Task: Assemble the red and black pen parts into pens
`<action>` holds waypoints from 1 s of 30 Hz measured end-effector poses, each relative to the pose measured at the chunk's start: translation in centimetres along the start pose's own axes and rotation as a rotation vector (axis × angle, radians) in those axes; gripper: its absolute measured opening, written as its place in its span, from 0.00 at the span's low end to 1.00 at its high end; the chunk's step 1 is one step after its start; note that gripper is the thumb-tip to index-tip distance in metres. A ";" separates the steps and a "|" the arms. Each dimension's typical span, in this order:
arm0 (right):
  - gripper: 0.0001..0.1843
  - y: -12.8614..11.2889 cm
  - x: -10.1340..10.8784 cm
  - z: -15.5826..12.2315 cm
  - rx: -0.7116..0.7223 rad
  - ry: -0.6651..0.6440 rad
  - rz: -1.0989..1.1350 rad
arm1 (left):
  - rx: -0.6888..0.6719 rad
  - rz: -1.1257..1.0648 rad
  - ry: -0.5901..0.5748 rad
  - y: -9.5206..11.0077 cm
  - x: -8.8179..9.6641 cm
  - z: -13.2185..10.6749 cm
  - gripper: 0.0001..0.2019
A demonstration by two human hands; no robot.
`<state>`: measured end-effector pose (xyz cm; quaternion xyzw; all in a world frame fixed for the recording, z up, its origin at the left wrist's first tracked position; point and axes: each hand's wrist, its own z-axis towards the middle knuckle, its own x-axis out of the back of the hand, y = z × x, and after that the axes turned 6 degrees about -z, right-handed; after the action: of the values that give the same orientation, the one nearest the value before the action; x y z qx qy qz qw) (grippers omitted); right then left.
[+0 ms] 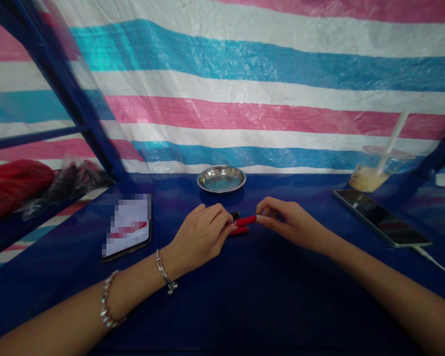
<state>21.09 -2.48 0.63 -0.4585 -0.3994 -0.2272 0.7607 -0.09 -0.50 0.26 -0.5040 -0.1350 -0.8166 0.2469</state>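
My left hand [202, 232] is closed, its fingertips pinching one end of a small red pen-like piece [245, 220] held just above the blue table [244, 296]. My right hand [285, 221] is closed too, pinching the piece's other end. A second red piece [239, 231] lies on the table under them, and a small black part [235, 215] shows behind my left fingers. What these parts are exactly I cannot make out. Two bracelets circle my left wrist and forearm.
A steel dish [221, 178] stands at the back centre. A phone [128, 226] lies at the left, another phone [381, 216] with a white cable at the right beside a plastic cup [371, 173] with a straw. Red cloth [11, 185] and a bag sit on the left shelf.
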 end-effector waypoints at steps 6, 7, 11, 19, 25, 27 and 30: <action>0.17 0.1 0.1 0.0 0.006 -0.042 -0.035 | -0.006 0.008 -0.005 0.1 0.1 0.0 0.10; 0.15 0.1 0.1 0.0 0.006 -0.044 -0.030 | -0.004 0.009 -0.006 0.1 0.1 0.0 0.10; 0.12 0.1 0.1 0.0 0.040 -0.052 -0.048 | -0.012 0.024 0.002 0.2 0.1 0.0 0.10; 0.13 0.1 0.1 -0.1 -0.036 -0.079 0.033 | -0.028 0.017 0.011 0.2 0.1 0.0 0.11; 0.12 0.1 0.2 -0.1 0.048 -0.128 0.020 | -0.042 0.035 -0.013 0.2 0.1 0.0 0.12; 0.13 0.1 0.4 -0.1 0.040 -0.175 0.013 | -0.072 0.063 -0.026 0.3 0.2 0.1 0.12; 0.14 0.0 0.6 -0.1 0.015 -0.243 0.051 | -0.116 0.118 -0.032 0.4 0.4 0.1 0.12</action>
<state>21.47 -2.50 1.05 -0.4869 -0.4786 -0.1475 0.7156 0.08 -0.89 0.64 -0.5373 -0.0614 -0.7989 0.2631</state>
